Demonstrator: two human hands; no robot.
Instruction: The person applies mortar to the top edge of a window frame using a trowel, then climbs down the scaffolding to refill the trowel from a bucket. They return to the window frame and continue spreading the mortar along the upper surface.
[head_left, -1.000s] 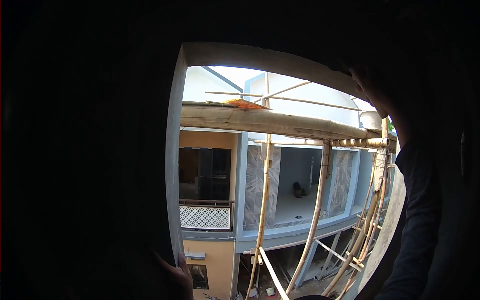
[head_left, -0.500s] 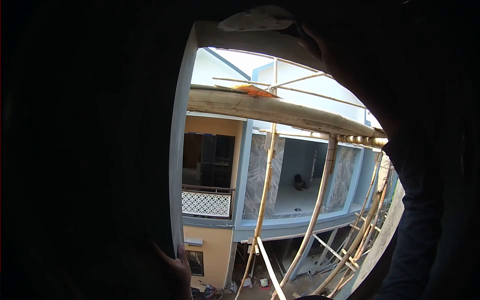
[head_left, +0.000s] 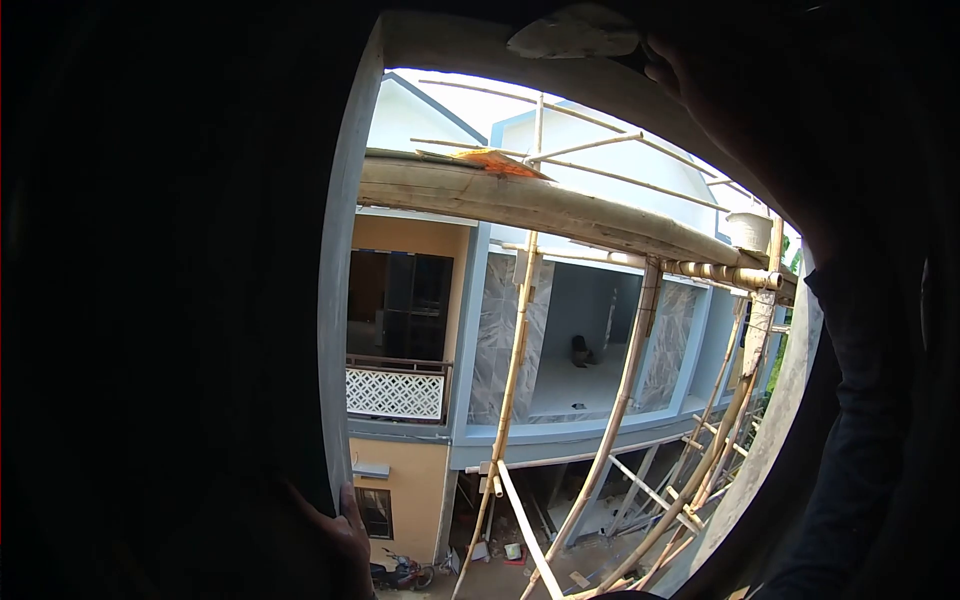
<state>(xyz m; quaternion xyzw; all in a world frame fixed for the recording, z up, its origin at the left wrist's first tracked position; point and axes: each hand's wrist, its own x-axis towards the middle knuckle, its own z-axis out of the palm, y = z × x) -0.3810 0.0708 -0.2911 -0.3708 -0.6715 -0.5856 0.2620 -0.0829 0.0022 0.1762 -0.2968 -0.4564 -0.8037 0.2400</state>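
Observation:
At the top of the head view, my right hand (head_left: 668, 75) is closed around the handle end of a trowel (head_left: 572, 32). The pale pointed blade lies against the underside of the opening's top edge (head_left: 450, 45); whether mortar is on it is too dark to tell. My right arm, in a dark sleeve (head_left: 862, 430), reaches up along the right side. Low on the left, my left hand (head_left: 345, 535) grips the grey side edge (head_left: 338, 300) of the opening, its fingers partly lost in shadow.
Just outside, a thick horizontal beam (head_left: 520, 200) and bamboo scaffold poles (head_left: 523, 330) cross the opening. A white bucket (head_left: 748, 230) sits on the scaffold at right. Across the way stands a building with a balcony railing (head_left: 395, 393); a motorbike (head_left: 402, 572) is on the ground far below.
My right hand and the trowel have moved right along the top edge. The view has turned slightly right and down, bringing the bucket into sight. My left hand stays on the side edge.

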